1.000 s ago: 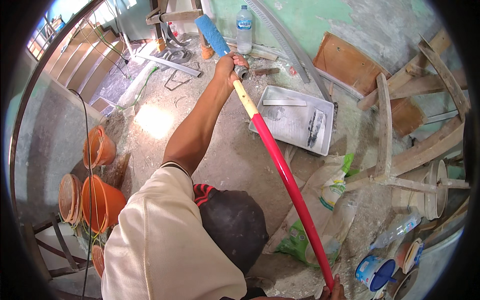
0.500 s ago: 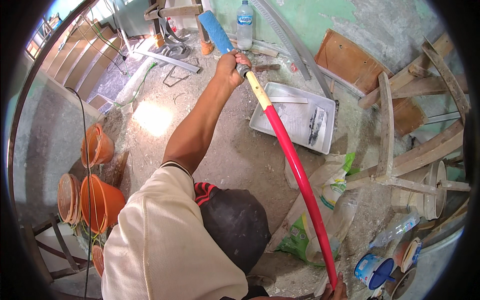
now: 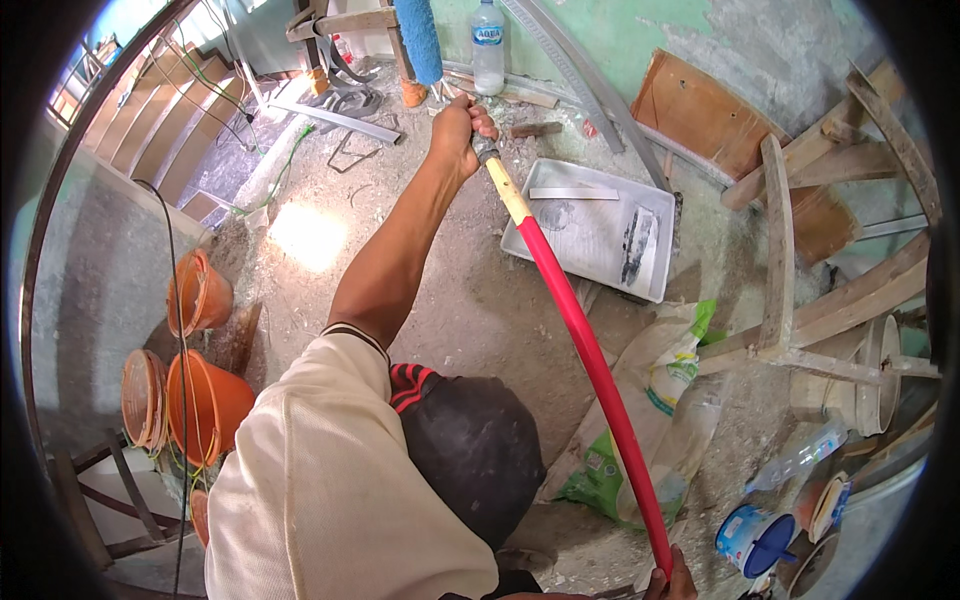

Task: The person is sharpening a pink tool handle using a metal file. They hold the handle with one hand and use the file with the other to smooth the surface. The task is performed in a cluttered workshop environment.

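Observation:
My left hand (image 3: pixel 463 137), at the end of an outstretched arm, is closed around the handle of a paint roller. Its fluffy blue sleeve (image 3: pixel 418 40) points up toward the far wall and is cut off by the upper edge. From the handle a long pole, bare wood at its tip and red along its length (image 3: pixel 590 345), runs back to the lower right. Around the pole's near end my right hand (image 3: pixel 675 580) is closed, only partly in view. A white paint tray (image 3: pixel 585 235) with a flat pale strip across it lies on the floor beside the pole's far end.
Orange buckets (image 3: pixel 215 405) stand at the left. Wooden trestle pieces (image 3: pixel 775 250) lean at the right. A sack (image 3: pixel 610 460) lies under the pole, near a blue-and-white tub (image 3: pixel 752 540). A water bottle (image 3: pixel 487 50) stands by the far wall.
The blue roller sleeve has swung from a leftward slant to nearly straight away from me. My left hand stays on the handle and the right on the pole's end.

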Demonstrator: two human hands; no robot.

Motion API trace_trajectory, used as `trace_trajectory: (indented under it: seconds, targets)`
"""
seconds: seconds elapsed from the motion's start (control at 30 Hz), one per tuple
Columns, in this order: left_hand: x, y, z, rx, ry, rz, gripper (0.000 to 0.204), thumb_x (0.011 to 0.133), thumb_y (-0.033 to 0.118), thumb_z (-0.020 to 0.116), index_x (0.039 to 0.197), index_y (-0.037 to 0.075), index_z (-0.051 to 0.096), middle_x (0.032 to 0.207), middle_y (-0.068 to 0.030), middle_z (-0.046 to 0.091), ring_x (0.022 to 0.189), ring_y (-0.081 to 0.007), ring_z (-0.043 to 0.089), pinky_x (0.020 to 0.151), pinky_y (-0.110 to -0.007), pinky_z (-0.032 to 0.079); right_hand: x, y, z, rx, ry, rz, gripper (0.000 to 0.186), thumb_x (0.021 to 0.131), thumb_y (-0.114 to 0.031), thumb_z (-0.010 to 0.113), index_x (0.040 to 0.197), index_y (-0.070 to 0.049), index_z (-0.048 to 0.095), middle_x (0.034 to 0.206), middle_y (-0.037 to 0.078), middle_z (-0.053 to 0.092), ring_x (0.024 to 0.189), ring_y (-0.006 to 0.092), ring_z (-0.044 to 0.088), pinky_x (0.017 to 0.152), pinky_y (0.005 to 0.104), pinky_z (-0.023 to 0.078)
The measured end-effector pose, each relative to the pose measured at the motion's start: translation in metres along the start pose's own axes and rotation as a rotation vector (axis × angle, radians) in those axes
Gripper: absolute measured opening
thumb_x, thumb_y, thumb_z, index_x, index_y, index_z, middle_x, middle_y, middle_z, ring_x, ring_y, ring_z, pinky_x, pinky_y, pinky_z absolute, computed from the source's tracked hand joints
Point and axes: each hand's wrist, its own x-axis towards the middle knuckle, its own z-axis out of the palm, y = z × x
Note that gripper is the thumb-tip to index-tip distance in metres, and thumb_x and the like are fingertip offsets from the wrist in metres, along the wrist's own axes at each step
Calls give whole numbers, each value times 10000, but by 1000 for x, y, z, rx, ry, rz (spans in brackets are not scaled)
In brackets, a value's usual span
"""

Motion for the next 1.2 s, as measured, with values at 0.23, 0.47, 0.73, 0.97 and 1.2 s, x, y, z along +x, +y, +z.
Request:
trace_trajectory:
  seconds: [0.23, 0.47, 0.73, 0.97, 1.2]
  targets:
    - [-6, -6, -7, 56, 36, -31, 251, 1106, 258, 397, 896, 120, 381, 686, 35, 350, 509, -72, 334, 426, -251, 354, 0, -1, -4, 127, -292, 236, 324, 1003, -251, 648, 1270, -67, 652, 912, 200, 696, 792, 388, 679, 680, 469, 530]
    - [2, 0, -3, 14, 14, 10, 203, 1073, 210, 418, 906, 109, 361, 691, 21, 345, 505, -86, 324, 436, -262, 347, 3, -15, 22, -161, 86, 166, 281, 939, -266, 735, 1157, -107, 654, 924, 187, 689, 786, 417, 664, 666, 505, 516]
    - [10, -10, -31, -223, -17, -95, 241, 1089, 256, 411, 894, 122, 362, 665, 19, 342, 503, -97, 339, 428, -266, 358, -1, -9, 27, 45, -314, 343, 407, 1029, -468, 510, 1207, -128, 645, 874, 206, 682, 794, 451, 650, 681, 519, 506]
    - [15, -21, -1, -5, 82, -46, 290, 1100, 223, 334, 833, 109, 341, 662, 23, 325, 514, -100, 339, 437, -268, 364, -1, -3, 13, -67, 20, 190, 333, 978, -418, 659, 1120, -119, 697, 866, 172, 699, 716, 407, 672, 620, 484, 535]
    - [10, -28, 25, 147, 199, 26, 222, 1069, 132, 335, 852, 90, 357, 672, 2, 334, 522, -102, 353, 434, -264, 366, 4, -4, 9, -175, 97, 112, 334, 1015, -418, 605, 1096, -108, 699, 857, 156, 696, 688, 380, 665, 589, 460, 521]
